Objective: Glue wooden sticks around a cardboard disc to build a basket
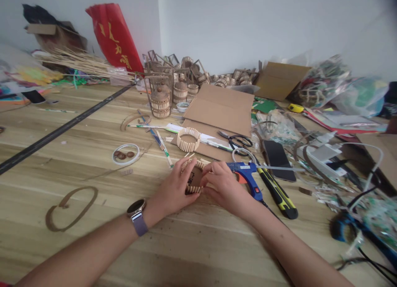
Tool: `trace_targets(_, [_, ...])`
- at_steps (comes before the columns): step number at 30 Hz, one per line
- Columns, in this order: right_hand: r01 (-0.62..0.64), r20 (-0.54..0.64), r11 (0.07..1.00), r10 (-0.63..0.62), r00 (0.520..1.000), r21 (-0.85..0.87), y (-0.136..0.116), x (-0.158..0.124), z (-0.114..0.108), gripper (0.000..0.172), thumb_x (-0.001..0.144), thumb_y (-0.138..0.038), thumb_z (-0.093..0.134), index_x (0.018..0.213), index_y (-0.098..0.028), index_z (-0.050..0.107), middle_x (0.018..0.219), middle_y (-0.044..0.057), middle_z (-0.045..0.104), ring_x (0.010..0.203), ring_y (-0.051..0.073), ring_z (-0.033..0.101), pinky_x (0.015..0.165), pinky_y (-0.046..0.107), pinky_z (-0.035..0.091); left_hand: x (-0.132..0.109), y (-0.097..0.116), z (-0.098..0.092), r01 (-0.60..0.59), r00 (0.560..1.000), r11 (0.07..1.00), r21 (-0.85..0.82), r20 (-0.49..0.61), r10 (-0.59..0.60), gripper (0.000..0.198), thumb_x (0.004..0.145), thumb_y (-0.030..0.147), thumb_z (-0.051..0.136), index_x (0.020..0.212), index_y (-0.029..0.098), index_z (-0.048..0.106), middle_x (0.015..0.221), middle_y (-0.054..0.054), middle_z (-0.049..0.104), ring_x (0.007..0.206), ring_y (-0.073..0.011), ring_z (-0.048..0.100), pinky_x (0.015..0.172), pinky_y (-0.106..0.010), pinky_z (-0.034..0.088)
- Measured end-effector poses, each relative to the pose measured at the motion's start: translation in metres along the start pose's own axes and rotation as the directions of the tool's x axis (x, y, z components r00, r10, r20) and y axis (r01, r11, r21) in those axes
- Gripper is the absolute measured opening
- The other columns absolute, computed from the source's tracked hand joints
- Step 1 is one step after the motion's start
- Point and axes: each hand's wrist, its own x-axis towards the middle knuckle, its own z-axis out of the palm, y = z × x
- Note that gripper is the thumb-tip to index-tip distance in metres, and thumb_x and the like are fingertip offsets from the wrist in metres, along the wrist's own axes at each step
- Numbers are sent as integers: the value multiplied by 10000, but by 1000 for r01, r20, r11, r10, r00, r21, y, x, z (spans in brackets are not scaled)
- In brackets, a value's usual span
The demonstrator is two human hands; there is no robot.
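Observation:
Between my hands, low over the wooden table, is a small round basket of short wooden sticks [194,189] with a brown cardboard disc [194,177] inside that bears dark writing. My left hand [175,181] wraps its left side, thumb at the near rim. The fingers of my right hand [221,183] pinch at its right edge; whether a separate small piece is between them is hidden. Just beyond stands a second ring of pale sticks [188,139]. A blue glue gun [246,173] lies right beside my right hand.
A yellow-black utility knife [277,194], phone [279,160] and black scissors [237,141] lie to the right. Cardboard sheets [221,107] and finished little baskets [160,103] stand behind. At left are a white ring [125,154], a brown strip loop [71,208] and a long dark bar [68,127].

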Motion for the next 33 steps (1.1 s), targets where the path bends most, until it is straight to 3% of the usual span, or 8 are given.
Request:
trace_targets(14, [140,-67,949,-165,984,-283,4,-5,15,82,864,-133,597,825,-199,629,963,64,636,919,222,471,767,338,377,1,-1,-1,-14,1000,1000,26,23,14,1000,719,195,735,1474,277,85,1440,-168,280,1367,-346,322,1082,-564,382])
trace_targets(18, [136,-79,949,-165,983,-284,4,-4,14,95,861,-132,595,805,-204,623,951,63,639,891,219,472,742,330,372,0,0,0,-1,1000,1000,28,28,0,1082,671,226,798,1473,294,75,1451,-165,266,1367,-356,322,1069,-576,393])
trace_targets(27, [165,-91,951,-194,977,-262,5,-3,14,86,844,-125,606,786,-189,616,923,73,645,886,231,501,743,339,396,2,1,4,29,999,999,39,-20,-28,1022,716,185,738,1480,277,66,1446,-165,259,1370,-336,317,1086,-546,379])
trace_targets(30, [155,-98,971,-175,980,-182,3,-1,4,30,847,-180,631,875,-190,635,962,83,651,908,241,527,762,355,422,1,2,3,37,999,999,36,-22,-36,1016,717,187,728,1480,280,62,1445,-162,254,1375,-333,309,1090,-539,374])
trace_targets(33, [94,-161,990,-111,981,-108,5,-1,-16,178,865,-264,628,1020,-176,619,1018,111,643,944,252,557,807,385,447,1,3,2,54,998,998,35,-17,-54,1019,708,199,734,1480,283,75,1449,-154,255,1367,-330,324,1086,-521,385])
